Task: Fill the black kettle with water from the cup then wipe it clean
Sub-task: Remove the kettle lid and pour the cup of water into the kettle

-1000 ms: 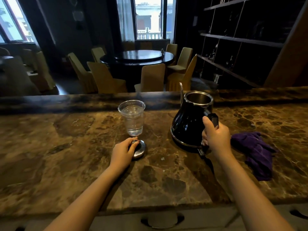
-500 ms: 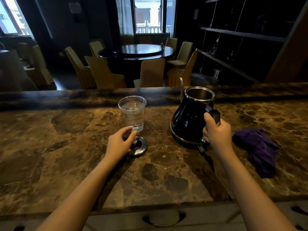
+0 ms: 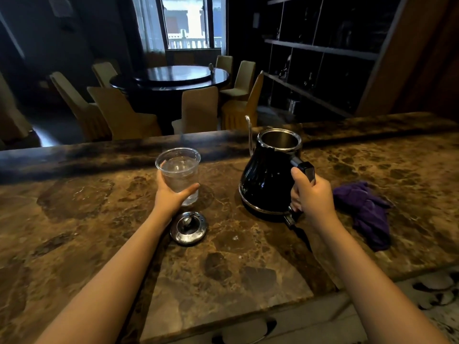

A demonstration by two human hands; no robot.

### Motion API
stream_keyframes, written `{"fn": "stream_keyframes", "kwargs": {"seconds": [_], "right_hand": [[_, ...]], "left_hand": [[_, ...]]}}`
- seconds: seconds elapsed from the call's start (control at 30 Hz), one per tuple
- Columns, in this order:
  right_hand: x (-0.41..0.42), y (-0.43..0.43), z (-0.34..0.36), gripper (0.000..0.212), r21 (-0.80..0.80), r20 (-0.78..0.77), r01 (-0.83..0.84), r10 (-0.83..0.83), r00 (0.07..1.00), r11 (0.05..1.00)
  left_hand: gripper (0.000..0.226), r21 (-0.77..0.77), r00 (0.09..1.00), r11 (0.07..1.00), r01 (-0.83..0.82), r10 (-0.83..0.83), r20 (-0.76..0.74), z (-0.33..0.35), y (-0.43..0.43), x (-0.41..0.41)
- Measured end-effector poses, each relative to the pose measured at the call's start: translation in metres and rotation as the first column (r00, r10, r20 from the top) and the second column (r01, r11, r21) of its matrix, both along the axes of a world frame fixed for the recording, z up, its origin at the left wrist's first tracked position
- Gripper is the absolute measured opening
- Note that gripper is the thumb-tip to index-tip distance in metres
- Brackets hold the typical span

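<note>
The black kettle (image 3: 269, 178) stands on the brown stone counter (image 3: 248, 274), and everything here is placed by it. Nearest of all, down and to the left of the kettle, lies the shiny lid (image 3: 188, 227). It is off, so the kettle's mouth is open for water.

The right hand (image 3: 311, 196) has its fingers closed around the kettle's handle (image 3: 304, 171). I think it holds the kettle steady for the pour.

To the left of the kettle, the left hand (image 3: 171, 194) wraps its fingers around the clear cup (image 3: 179, 175). The cup has water in it and is straight up, well apart from the kettle. I cannot tell if it rests on the counter or is lifted a little. No water is going in yet, so the filling is not started.

Just to the right of the kettle lies a purple cloth (image 3: 365, 213), ready for wiping.

Behind the kettle, past the counter's far edge, is a dark room with a round table (image 3: 171, 78), chairs around it, a bright window (image 3: 188, 23), and dark shelves (image 3: 323, 49) on the right.
</note>
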State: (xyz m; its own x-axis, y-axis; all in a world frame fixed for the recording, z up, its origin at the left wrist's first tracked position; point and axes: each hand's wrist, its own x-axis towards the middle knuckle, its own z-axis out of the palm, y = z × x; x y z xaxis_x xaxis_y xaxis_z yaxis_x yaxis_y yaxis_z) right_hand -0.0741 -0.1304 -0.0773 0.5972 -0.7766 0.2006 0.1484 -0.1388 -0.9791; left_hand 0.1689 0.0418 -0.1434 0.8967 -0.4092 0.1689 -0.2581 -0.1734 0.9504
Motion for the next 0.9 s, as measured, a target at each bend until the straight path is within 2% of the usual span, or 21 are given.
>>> {"fn": "stream_keyframes", "kwargs": {"seconds": [0.17, 0.37, 0.5, 0.77, 0.9], "right_hand": [[0.001, -0.002, -0.001, 0.039, -0.014, 0.006, -0.021, 0.022, 1.0, 1.0], [0.0, -0.003, -0.003, 0.039, -0.061, -0.019, -0.02, 0.019, 1.0, 0.998], [0.001, -0.003, -0.004, 0.037, -0.065, -0.031, -0.012, 0.01, 0.999, 0.998], [0.002, -0.003, -0.003, 0.031, -0.05, -0.034, 0.006, -0.007, 0.999, 0.999], [0.001, -0.004, -0.004, 0.03, -0.048, -0.027, -0.007, 0.006, 1.0, 0.999]], "left_hand": [[0.101, -0.125, 1.0, 0.992, 0.002, -0.003, -0.014, -0.003, -0.007, 0.002], [0.09, -0.168, 0.998, 0.984, 0.063, -0.059, 0.024, 0.002, -0.023, -0.001], [0.081, -0.157, 0.987, 0.977, 0.145, -0.13, 0.099, 0.022, -0.034, -0.006], [0.087, -0.132, 0.949, 0.951, 0.28, -0.254, 0.186, 0.079, -0.063, -0.029], [0.083, -0.113, 0.923, 0.94, 0.321, -0.284, 0.26, 0.099, -0.075, -0.04]]}}
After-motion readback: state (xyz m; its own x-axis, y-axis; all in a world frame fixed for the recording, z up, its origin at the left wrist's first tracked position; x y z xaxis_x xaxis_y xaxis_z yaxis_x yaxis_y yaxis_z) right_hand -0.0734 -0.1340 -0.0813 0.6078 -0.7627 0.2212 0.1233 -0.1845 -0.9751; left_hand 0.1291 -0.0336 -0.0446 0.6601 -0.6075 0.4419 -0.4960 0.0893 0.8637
